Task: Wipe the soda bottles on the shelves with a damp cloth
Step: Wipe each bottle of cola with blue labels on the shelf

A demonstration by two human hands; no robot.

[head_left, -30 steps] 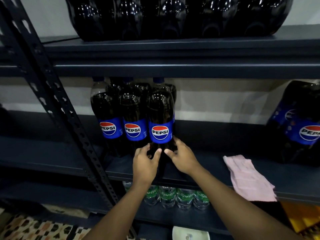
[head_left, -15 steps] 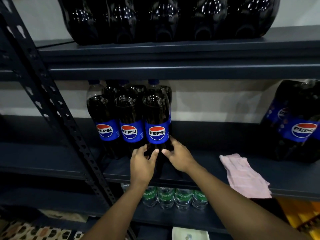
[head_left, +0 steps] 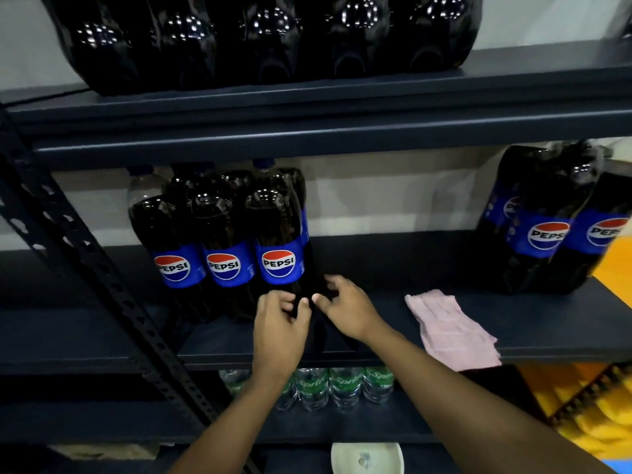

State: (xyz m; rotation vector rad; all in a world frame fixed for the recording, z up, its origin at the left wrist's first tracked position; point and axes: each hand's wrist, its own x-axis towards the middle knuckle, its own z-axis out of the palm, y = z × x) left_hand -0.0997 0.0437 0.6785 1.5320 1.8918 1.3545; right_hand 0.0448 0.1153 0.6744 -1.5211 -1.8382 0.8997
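- Head view: left hand (head_left: 278,331) and right hand (head_left: 350,311) clasp the dark lower body of the front-right blue-labelled plastic Pepsi bottle (head_left: 278,248), fingers curled round it from either side.
- Bottle stands upright at 12 o'clock from both hands, in a cluster on the dark metal middle shelf (head_left: 547,330).
- Folded pink cloth (head_left: 451,330) lies on the same shelf at 3 o'clock of the right hand, apart from it, in neither hand.

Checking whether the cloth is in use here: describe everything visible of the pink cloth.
The pink cloth looks like thin soft fabric, loosely folded and rumpled. It lies flat on the middle shelf, right of the right hand and apart from it, its near corner hanging over the shelf's front. Only the shelf touches it; neither hand holds it. Whether it is damp cannot be told.
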